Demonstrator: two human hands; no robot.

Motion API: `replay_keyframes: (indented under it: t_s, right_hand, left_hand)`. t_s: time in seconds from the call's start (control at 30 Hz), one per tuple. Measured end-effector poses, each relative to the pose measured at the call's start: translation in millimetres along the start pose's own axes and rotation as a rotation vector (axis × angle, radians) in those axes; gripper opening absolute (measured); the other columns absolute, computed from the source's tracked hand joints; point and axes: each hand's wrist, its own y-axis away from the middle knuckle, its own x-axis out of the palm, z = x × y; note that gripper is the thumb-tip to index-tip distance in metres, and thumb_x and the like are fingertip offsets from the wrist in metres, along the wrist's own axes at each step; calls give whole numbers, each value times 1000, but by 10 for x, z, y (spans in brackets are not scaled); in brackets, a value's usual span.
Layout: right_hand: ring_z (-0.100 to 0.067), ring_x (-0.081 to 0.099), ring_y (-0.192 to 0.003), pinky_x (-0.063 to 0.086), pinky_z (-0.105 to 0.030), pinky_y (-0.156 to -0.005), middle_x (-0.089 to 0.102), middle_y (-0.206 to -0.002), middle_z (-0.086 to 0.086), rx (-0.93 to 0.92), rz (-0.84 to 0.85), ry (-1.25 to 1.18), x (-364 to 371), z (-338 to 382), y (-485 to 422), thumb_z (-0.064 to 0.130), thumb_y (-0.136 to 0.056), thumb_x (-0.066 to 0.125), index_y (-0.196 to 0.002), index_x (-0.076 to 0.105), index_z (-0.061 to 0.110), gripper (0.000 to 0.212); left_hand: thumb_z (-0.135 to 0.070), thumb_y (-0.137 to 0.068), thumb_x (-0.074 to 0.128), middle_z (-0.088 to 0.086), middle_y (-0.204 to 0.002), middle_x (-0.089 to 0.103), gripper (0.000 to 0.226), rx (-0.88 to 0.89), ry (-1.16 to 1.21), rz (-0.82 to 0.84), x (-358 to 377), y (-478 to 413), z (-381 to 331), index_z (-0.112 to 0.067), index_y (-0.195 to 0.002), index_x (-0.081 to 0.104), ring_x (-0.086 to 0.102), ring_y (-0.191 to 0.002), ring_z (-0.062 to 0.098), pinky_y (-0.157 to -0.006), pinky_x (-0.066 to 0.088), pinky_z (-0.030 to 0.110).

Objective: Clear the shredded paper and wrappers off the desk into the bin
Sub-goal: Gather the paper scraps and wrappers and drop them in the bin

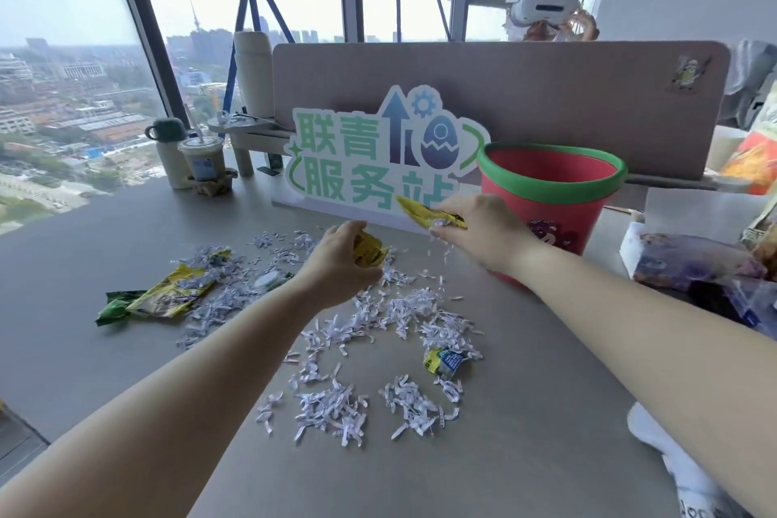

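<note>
- A person clears litter from a grey desk (105, 370). A red plastic bin with a green rim (559, 219) stands open on the desk's far right side.
- The right hand (475, 229), just left of the bin and level with its wall, pinches a crumpled yellow wrapper (416, 209) and a few paper strips. Loose strips hang in the air beneath it.
- The left hand (340, 261), farther left of the bin, grips a second yellow wrapper (368, 252) low over the desk.
- Strips of white shredded paper (378, 315) lie scattered left of the bin and nearer the person.
- A large green-and-yellow wrapper (168, 294) lies well left of the bin, and a small blue-and-yellow wrapper (445, 362) lies among the shreds nearer the person.
- The step in hand looks like carrying the first handfuls to the bin, with most of the litter not yet cleared.
- The next move probably calls for lifting each hand over the rim before letting go. After that, the shreds would need gathering into piles, since single strips slip from the fingers.
</note>
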Motion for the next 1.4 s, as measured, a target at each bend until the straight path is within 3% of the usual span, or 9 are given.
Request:
replay_keyframes:
  t_s: [0.23,0.4,0.5,0.67,0.8,0.9,1.07,1.27,1.4]
  right_hand:
    - [-22,50,-67,31,-26,-56,57,-63,-4,52,-195,-52,-802,-103,-198,18,-82,64,-73,63,4,16]
    - [-21,56,-75,35,-26,-61,65,-80,-9,179,-286,-54,-1213,-444,-235,21,-83,65,-90,70,6,17]
    - [-27,57,-76,35,-28,-62,68,-84,-16,250,-278,-11,-1294,-675,-268,20,-83,65,-89,69,2,20]
    - [-34,62,-88,47,-36,-71,70,-89,-19,365,-206,33,-1239,-1009,-312,22,-80,67,-87,70,3,21]
    - [-32,60,-76,46,-36,-64,68,-79,-17,450,-133,5,-1178,-1157,-349,27,-76,69,-80,70,4,24]
    - [-25,56,-69,41,-30,-57,64,-71,-9,483,-37,51,-1139,-1197,-367,31,-76,67,-78,69,7,24]
    - [-25,66,-85,54,-38,-82,70,-95,-6,506,55,36,-1111,-1273,-389,31,-74,73,-94,68,18,24]
    - [-22,61,-85,50,-34,-81,67,-92,-2,429,31,64,-1142,-1178,-341,31,-82,66,-98,70,16,23]
    - [-22,59,-99,45,-31,-83,66,-103,-1,321,-170,123,-1152,-950,-261,32,-83,62,-99,67,18,22]
  left_hand:
    - [-12,-74,70,14,-117,58,56,120,178,-41,-317,-327,-738,-17,-125,47,62,-87,24,-70,55,36]
    - [-16,-74,70,10,-118,55,57,212,202,-9,-255,-596,-1345,-21,-125,46,64,-92,25,-75,56,36]
    - [-16,-74,69,4,-109,53,40,257,178,-4,-122,-762,-1664,-26,-103,43,60,-91,21,-77,56,34]
    - [-16,-75,67,-12,-77,47,32,295,180,-10,166,-1015,-1992,-24,-95,43,52,-75,13,-56,46,20]
    - [-20,-75,68,-2,-95,52,37,292,94,12,377,-1201,-2085,-16,-107,50,52,-75,15,-67,50,27]
    - [-28,-78,69,7,-114,54,58,301,-22,71,478,-1278,-2084,-12,-128,44,55,-98,24,-81,44,28]
    - [-45,-76,68,7,-115,58,62,297,-89,139,528,-1319,-2030,-10,-122,45,57,-91,24,-83,50,36]
    - [-34,-82,63,8,-122,53,54,364,-173,53,410,-1201,-1962,-11,-127,46,52,-91,23,-75,44,30]
    - [-33,-85,61,4,-130,49,51,418,-86,-60,193,-948,-1787,-17,-130,46,49,-114,21,-82,37,23]
